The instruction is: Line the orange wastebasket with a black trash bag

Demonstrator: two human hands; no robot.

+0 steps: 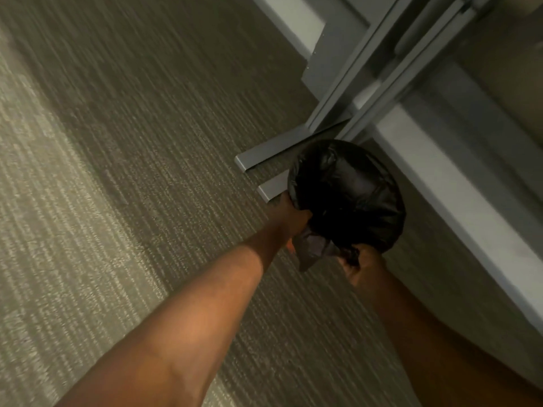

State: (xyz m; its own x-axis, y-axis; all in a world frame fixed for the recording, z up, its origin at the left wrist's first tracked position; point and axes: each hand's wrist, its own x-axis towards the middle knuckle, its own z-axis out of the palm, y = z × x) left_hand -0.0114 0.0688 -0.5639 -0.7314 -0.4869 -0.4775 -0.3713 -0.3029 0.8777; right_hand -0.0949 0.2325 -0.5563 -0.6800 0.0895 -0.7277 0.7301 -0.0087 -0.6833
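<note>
A black trash bag covers the round mouth of the wastebasket, seen from above near the middle right. Only a sliver of the orange wastebasket shows below the bag by my wrist. My left hand grips the bagged rim on its left side. My right hand is closed on the near edge, where the plastic bunches into a loose flap. Both forearms reach in from the bottom of the view. The body of the basket is hidden under the bag.
Grey striped carpet covers the floor at left. Grey metal desk feet lie on the carpet just beyond the basket. A desk leg and a pale panel or baseboard run along the right side.
</note>
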